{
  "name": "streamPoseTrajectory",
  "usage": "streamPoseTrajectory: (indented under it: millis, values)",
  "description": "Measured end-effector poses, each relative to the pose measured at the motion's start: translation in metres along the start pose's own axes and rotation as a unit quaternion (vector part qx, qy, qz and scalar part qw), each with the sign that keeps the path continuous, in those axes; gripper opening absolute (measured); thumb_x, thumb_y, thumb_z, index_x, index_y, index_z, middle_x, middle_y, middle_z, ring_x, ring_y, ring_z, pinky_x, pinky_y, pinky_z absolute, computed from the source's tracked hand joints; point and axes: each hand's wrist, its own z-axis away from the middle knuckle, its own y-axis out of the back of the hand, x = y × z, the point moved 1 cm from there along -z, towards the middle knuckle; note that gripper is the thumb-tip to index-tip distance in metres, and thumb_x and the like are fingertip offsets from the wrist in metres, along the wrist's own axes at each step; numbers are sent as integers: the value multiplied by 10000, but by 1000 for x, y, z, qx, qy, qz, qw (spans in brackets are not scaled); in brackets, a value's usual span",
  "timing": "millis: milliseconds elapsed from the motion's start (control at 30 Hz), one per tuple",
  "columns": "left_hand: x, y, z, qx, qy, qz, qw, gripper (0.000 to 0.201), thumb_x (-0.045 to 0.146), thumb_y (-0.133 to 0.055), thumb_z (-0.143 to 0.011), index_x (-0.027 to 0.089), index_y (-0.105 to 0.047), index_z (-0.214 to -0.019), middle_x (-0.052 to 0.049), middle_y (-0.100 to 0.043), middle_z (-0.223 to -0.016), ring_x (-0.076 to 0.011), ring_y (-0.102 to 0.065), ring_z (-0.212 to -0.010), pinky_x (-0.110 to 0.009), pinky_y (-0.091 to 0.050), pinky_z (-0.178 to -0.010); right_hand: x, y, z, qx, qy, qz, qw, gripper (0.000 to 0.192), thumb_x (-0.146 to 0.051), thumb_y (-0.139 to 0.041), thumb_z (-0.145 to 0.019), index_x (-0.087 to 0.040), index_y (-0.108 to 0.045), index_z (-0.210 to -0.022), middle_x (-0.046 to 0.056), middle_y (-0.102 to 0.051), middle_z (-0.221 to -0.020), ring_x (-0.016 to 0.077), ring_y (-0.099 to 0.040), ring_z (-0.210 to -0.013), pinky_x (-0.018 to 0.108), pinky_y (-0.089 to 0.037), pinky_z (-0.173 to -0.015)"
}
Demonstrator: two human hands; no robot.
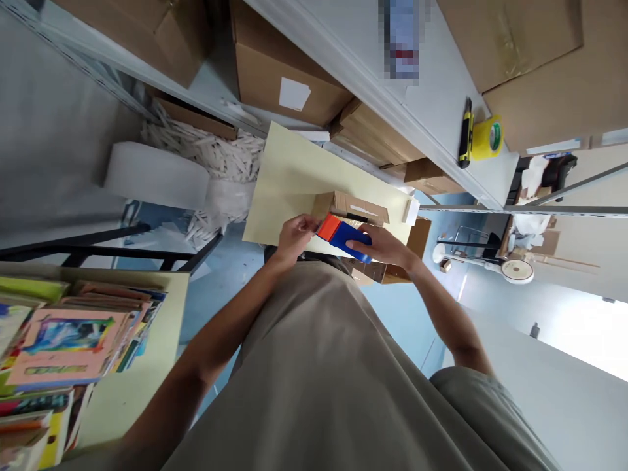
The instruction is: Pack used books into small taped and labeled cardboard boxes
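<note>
Hands working a blue and orange box (pixel 343 237) above a pale yellow table (pixel 289 176).

Right hand (pixel 380 247) is gripping the blue end of the box, fingers wrapping over its top, while the left hand (pixel 294 237) is pinching the orange end with fingertips curling around it. Box is hovering just in front of an open cardboard carton (pixel 350 207) sitting on the table. Yellow tape roll (pixel 487 137) and a utility knife (pixel 465 133) are lying on the grey shelf (pixel 432 104), well apart from both hands.
</note>
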Motion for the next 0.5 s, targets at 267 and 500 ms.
streamPoseTrajectory:
  millis: [267, 500]
  values:
    - [-38, 2, -44, 53, 5, 56, 997, 431, 597, -931, -810, 223, -719, -837, 5, -620, -706, -130, -489, -615, -306, -397, -600, -13, 88, 35, -15, -42, 116, 992, 660, -901, -728, -965, -244, -731, -903, 61, -741, -745, 233, -694, -678, 369, -439, -624]
    - [-69, -33, -69, 78, 66, 36, 994, 439, 628, -885, -915, 237, -706, -826, 20, -605, -678, -158, -524, -664, -305, -391, -622, -36, 85, 8, 26, -31, 183, 982, 609, -843, -752, -994, -252, -727, -850, 77, -724, -741, 265, -699, -724, 385, -443, -677]
